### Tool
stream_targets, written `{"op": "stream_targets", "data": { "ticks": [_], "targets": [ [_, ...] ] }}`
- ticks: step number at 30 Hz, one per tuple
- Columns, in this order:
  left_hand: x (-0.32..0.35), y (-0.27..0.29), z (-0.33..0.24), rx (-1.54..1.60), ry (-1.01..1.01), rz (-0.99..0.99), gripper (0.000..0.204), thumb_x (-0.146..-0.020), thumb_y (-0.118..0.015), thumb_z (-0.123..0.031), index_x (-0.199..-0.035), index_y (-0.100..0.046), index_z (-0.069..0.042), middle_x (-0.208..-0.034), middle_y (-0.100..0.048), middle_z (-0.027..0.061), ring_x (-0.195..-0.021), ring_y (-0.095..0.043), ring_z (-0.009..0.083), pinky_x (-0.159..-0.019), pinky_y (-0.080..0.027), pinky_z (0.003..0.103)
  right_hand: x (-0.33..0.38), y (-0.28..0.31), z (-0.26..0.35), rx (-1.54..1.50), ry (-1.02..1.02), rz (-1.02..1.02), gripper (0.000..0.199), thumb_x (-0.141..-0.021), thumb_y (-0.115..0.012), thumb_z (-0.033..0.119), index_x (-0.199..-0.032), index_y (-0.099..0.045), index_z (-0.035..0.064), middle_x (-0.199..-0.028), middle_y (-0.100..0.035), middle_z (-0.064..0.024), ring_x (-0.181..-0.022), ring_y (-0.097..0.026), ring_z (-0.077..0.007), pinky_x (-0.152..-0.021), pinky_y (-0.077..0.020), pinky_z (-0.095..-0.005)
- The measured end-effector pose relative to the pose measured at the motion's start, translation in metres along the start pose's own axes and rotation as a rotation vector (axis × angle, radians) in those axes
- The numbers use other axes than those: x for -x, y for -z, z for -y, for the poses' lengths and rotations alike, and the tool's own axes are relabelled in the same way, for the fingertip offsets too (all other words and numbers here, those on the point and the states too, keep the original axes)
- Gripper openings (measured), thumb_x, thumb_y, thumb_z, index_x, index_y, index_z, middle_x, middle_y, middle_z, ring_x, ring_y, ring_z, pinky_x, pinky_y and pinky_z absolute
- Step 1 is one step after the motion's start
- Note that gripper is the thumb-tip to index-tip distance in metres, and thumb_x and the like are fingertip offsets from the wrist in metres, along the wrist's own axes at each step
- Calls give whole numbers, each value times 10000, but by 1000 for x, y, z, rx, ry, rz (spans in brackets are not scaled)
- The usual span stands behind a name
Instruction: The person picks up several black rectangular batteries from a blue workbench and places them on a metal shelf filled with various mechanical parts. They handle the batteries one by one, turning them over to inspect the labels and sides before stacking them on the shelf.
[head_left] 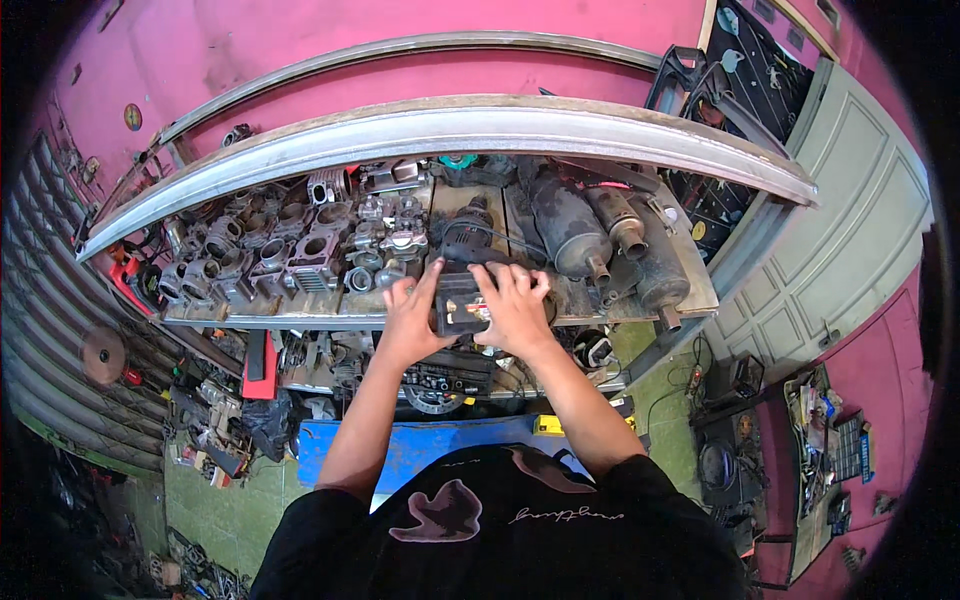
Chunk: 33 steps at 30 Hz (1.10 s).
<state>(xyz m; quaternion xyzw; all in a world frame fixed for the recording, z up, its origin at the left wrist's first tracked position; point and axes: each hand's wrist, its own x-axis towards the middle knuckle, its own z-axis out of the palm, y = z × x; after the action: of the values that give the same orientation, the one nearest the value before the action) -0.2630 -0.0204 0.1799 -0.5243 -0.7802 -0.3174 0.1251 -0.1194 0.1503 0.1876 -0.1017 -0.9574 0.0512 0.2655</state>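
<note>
At the dial's centre, a dull, plastic-looking surface is shown by the black case. Between nine and ten o'clock, bare, rough-looking cast metal is seen on the engine cylinders. Toward two o'clock, the metal mufflers are coated in matt grime, while at three o'clock worn wood is seen in the shelf board. At twelve o'clock, a smoother metallic sheen is shown by the beam, and at six the shirt is made of matt black cloth
</note>
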Motion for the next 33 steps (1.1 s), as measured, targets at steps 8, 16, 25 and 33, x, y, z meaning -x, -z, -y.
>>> {"op": "stream_targets", "data": {
  "ticks": [8, 16, 25, 33],
  "targets": [
    [-4, -8, 5, 45, 45, -30, 1183, -494, -953, -306, -1536, -420, -130, -1493, -540, 109, -1195, -483, 406, -1084, -326, 529, 15, 10, 3, 43, -167, -36, 1319, -482, -975, 477, -1612, -327, 267, -1583, -421, -44, -1444, -373, -335, -1120, -214, -670],
    [-8, -14, 12, 126, 90, -15, 1186, -501, -967, -321, -1541, -424, -147, -1418, -579, 152, -1196, -489, 411, -1089, -339, 538, 59, -29, -62, 232, -384, -18, 726, -978, -651, 328, -1630, -330, 327, -1420, -640, -28, -1427, -436, -333, -1088, -214, -739],
    [-8, -13, 14, 146, 68, -24, 1177, -499, -959, -336, -1529, -430, -127, -1380, -595, 141, -1173, -499, 395, -1068, -346, 512, 47, -30, -48, 163, -579, -117, 363, -862, -767, 220, -1218, -771, 290, -1207, -756, 31, -1104, -570, -250, -981, -313, -549],
    [-12, -13, 17, 139, 67, -1, 1182, -492, -957, -356, -1521, -428, -110, -1314, -622, 142, -1125, -505, 381, -1005, -360, 490, 34, 0, 2, 72, -542, -571, 354, -895, -723, 130, -1231, -766, 231, -1005, -689, -17, -1085, -536, -257, -955, -306, -462]
  ]
}}
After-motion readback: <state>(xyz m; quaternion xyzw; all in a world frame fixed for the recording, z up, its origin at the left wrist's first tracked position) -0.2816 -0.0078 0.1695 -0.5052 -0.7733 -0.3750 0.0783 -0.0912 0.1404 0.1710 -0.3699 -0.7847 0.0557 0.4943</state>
